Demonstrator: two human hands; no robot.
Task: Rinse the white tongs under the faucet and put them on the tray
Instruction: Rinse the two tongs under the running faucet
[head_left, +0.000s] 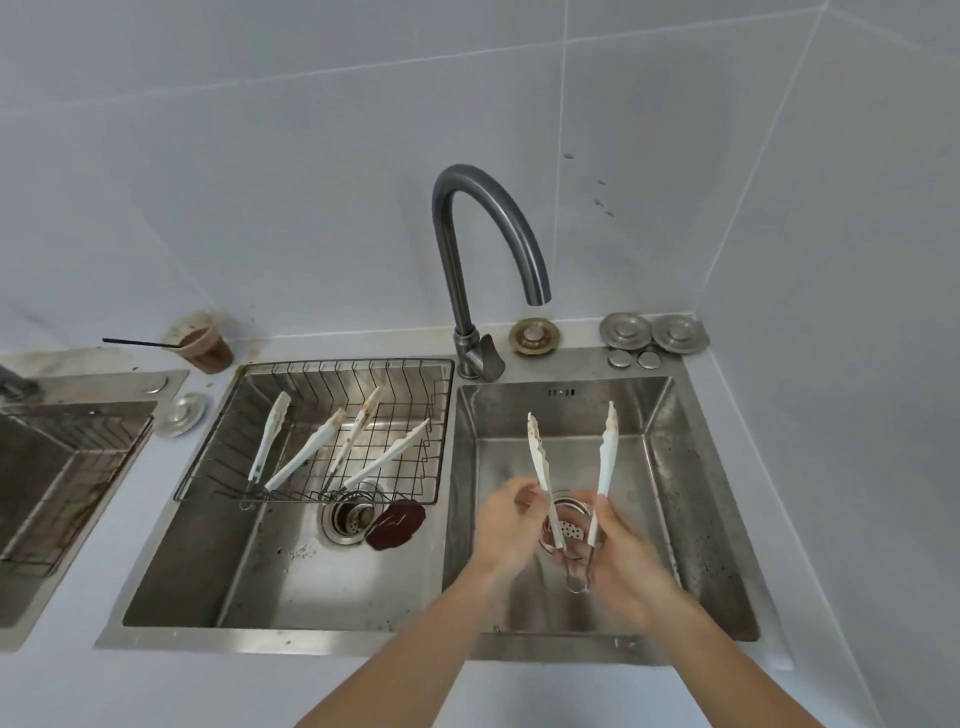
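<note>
**Fingers clasp white tongs, rinse pending**

Left hand pinches one arm and right hand the other, holding the white tongs spread above the right basin, before the faucet. No water shows. Rinsing likely comes next and needs water turned on, then the wire tray.

I count three white tongs, one over the right basin, two in the one wire basket left of it, one faucet, one plastic cup far left.
</note>
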